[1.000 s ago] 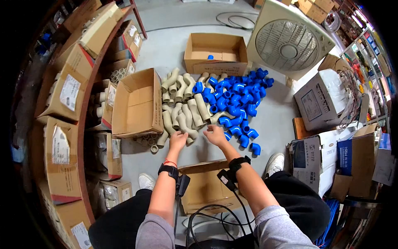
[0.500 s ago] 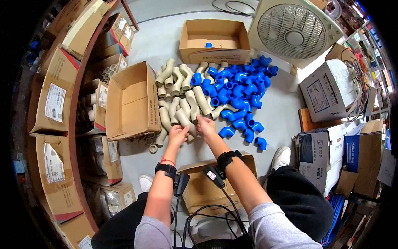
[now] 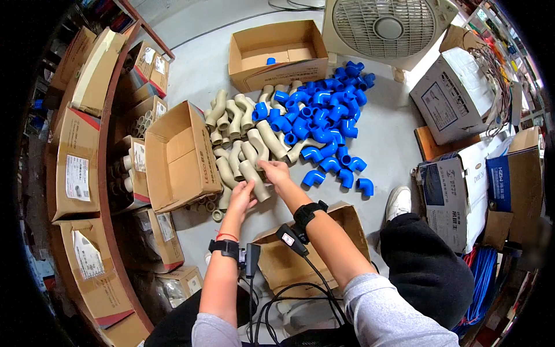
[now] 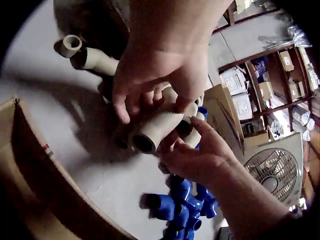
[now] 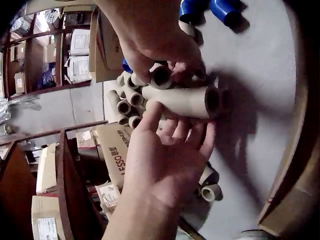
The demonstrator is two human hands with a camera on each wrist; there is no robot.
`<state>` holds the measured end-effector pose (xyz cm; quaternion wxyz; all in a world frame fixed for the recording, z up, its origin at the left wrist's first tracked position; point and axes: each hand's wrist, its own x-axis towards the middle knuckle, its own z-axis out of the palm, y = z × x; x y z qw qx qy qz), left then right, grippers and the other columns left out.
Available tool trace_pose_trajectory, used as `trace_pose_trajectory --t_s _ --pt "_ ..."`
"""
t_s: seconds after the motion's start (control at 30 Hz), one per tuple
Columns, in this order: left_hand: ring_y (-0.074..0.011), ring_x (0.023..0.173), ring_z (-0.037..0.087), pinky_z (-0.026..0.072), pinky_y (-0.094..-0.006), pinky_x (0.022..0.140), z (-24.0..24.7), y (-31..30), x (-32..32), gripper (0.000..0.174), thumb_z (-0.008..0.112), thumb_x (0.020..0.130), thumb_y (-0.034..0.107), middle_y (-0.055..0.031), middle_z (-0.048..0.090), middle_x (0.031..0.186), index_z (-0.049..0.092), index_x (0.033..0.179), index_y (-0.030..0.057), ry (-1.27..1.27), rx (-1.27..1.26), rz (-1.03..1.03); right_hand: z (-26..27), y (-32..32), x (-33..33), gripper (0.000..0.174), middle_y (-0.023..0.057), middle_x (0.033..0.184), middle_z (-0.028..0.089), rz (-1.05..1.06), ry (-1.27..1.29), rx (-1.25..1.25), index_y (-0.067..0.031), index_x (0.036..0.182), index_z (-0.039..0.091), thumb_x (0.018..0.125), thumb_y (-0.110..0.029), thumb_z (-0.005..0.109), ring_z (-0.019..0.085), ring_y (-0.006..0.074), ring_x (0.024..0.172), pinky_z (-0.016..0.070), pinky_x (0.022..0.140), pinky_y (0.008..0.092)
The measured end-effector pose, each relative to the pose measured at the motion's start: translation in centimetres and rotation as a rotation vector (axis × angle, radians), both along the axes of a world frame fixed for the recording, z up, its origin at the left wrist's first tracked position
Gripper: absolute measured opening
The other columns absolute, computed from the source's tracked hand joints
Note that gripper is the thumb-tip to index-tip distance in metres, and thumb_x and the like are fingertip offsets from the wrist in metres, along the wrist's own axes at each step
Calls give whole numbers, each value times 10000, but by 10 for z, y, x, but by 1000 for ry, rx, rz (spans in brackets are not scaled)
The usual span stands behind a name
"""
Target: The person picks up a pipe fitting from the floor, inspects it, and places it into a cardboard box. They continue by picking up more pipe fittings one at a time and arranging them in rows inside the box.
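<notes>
My left hand [image 3: 240, 199] grips a beige bent pipe fitting [image 3: 253, 180] at the near edge of the beige pile. In the left wrist view its thumb and fingers curl round this fitting [image 4: 161, 124], one open end facing the camera. Just right of it, my right hand [image 3: 276, 174] pinches the near end of a second beige bent pipe fitting [image 3: 258, 147]. The right wrist view shows thumb and fingers about that second fitting's round mouth [image 5: 161, 76]. Other beige bent fittings [image 3: 236, 115] lie heaped beyond both hands.
Blue elbow fittings [image 3: 329, 149] are heaped to the right. A carton [image 3: 179, 156] stands left of the pile, another [image 3: 280, 74] behind it holds a blue piece, and a third [image 3: 289, 272] sits below my forearms. A fan [image 3: 388, 29] stands at the back right, shelves of boxes [image 3: 81, 156] at left.
My left hand has come to grip the nearest beige fitting and its near end has swung rightward. My right hand has moved in from open floor to pinch a second fitting. The head view has shifted.
</notes>
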<state>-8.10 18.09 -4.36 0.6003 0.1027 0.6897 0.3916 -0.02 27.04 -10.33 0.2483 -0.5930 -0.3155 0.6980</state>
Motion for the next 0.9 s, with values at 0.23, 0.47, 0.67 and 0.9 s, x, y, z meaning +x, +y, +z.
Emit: trace_pose_trajectory --t_s 0.23,0.47,0.67,0.9 --pt "-184 897 493 413 -391 741 13 -30 -22 268 302 882 246 -41 507 986 436 1062 98 -185 77 88 40 -19 33 307 0 671 509 232 188 -213 -63 836 541 622 -238 674 458 88 552 365 482 198" --pt "-206 702 536 472 -350 588 107 -48 -32 352 249 879 337 -58 513 767 451 959 60 -292 307 176 171 -32 61 651 9 872 519 419 388 -45 -11 1164 322 658 -209 679 497 101 777 397 623 212" --pt "-138 612 509 437 -278 573 240 -55 5 341 380 832 415 1 482 666 472 883 90 -399 658 255 304 -54 94 215 -18 871 519 700 497 350 -69 985 507 784 -145 521 478 76 768 396 665 221" --pt "-150 823 482 397 -341 736 330 -95 69 372 337 846 413 -8 494 888 437 1047 116 -524 841 59 390 -109 156 387 7 1007 513 983 657 563 -40 1198 350 825 -92 439 485 63 839 399 731 212"
